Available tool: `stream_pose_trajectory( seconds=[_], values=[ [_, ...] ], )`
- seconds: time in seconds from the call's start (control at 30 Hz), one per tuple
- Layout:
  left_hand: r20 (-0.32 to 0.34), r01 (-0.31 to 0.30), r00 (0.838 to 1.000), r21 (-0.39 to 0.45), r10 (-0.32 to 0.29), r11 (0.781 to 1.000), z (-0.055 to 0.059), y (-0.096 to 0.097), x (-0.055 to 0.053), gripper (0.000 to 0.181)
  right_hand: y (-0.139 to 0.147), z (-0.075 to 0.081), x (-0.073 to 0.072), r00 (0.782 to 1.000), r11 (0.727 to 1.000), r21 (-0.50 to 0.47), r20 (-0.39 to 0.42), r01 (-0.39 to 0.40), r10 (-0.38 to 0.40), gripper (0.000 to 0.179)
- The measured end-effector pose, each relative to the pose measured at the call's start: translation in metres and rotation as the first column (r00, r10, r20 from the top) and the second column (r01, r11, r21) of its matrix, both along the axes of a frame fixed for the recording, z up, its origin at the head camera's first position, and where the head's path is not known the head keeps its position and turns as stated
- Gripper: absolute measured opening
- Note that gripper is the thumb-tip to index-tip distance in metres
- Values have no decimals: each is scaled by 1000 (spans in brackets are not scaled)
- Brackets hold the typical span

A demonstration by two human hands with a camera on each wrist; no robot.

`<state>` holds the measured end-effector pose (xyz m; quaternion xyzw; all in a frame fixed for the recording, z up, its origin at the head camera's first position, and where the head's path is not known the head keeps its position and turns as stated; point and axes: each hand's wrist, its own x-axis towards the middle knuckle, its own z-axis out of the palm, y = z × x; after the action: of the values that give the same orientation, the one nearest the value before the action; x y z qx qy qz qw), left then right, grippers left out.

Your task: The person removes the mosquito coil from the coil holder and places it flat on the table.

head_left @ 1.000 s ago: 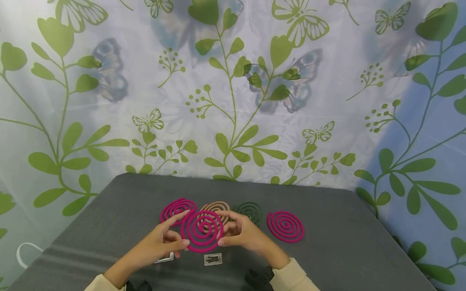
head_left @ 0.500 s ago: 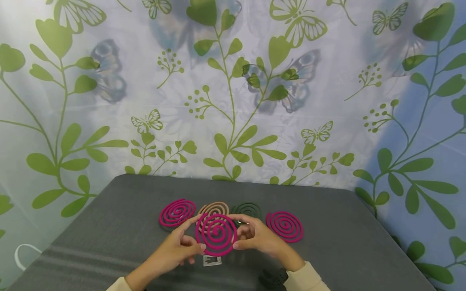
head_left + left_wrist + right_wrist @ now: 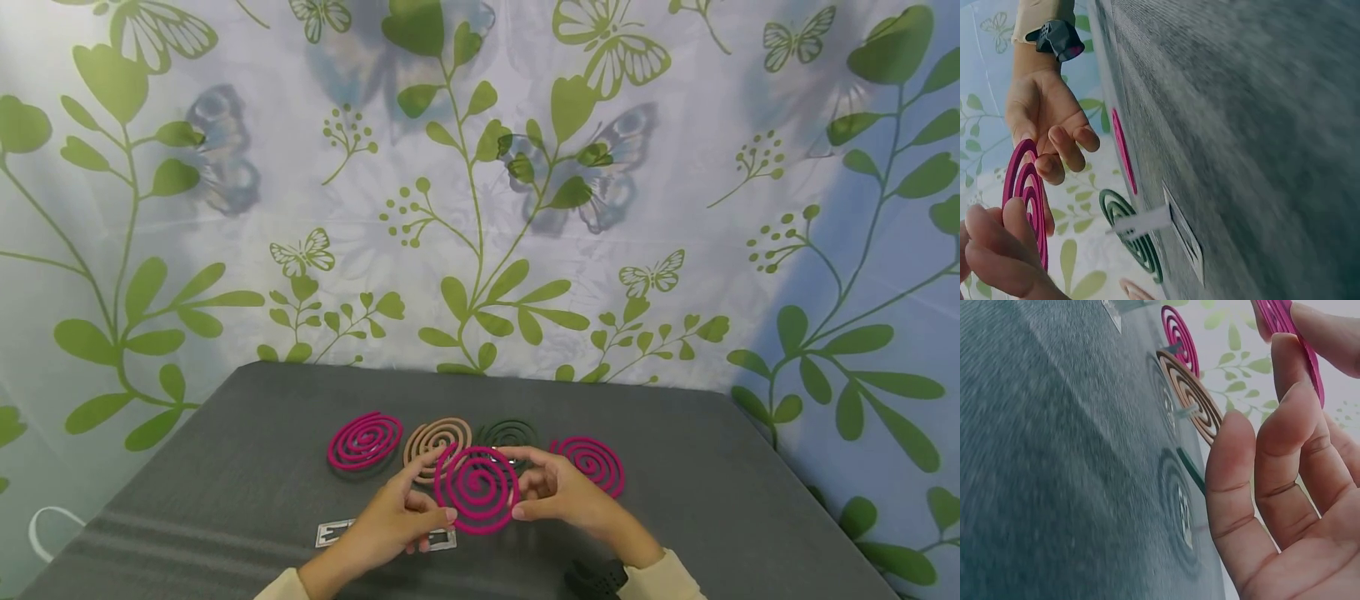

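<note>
A round pink coil (image 3: 475, 483) is held above the table (image 3: 675, 508), its broad face toward the head camera. Left hand (image 3: 399, 518) and right hand (image 3: 562, 493) hold opposite sides of its rim, each grip partly open, thumb below forefinger. The left wrist view alone shows the coil nearly edge-on, and a strip (image 3: 1147, 222) rising from a flat frame (image 3: 1189, 245).

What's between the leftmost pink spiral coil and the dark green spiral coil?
A tan spiral coil, partly behind the left hand; the head view shows it.
</note>
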<state>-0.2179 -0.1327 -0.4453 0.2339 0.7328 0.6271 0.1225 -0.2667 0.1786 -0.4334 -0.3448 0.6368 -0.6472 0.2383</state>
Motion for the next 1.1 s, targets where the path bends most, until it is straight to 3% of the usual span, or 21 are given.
stream_pose_trajectory(
  seconds=[0.13, 0.33, 0.5, 0.83, 1.03, 1.1],
  values=[
    [35, -4, 999, 2, 4, 1000, 1, 10, 1, 88, 9, 1, 1, 1000, 1000, -1, -13, -3, 3, 75],
    [112, -62, 992, 52, 56, 997, 18, 28, 14, 87, 20, 3, 6, 999, 1000, -17, -34, -4, 3, 73],
    [124, -73, 990, 56, 66, 996, 21, 40, 16, 87, 30, 5, 9, 999, 1000, 6, -50, 21, -21, 72],
    [121, 0, 993, 93, -11, 996, 14, 60, 10, 87, 57, 1, 12, 999, 999, 8, -11, 38, -37, 71],
    [68, 50, 996, 122, -59, 991, -6, 71, -2, 88, 71, 3, 12, 999, 999, 4, -14, 43, -43, 71],
    [69, 65, 995, 95, -72, 993, -9, 74, -6, 89, 76, 4, 12, 999, 999, 4, -6, 44, -44, 72]
  ],
)
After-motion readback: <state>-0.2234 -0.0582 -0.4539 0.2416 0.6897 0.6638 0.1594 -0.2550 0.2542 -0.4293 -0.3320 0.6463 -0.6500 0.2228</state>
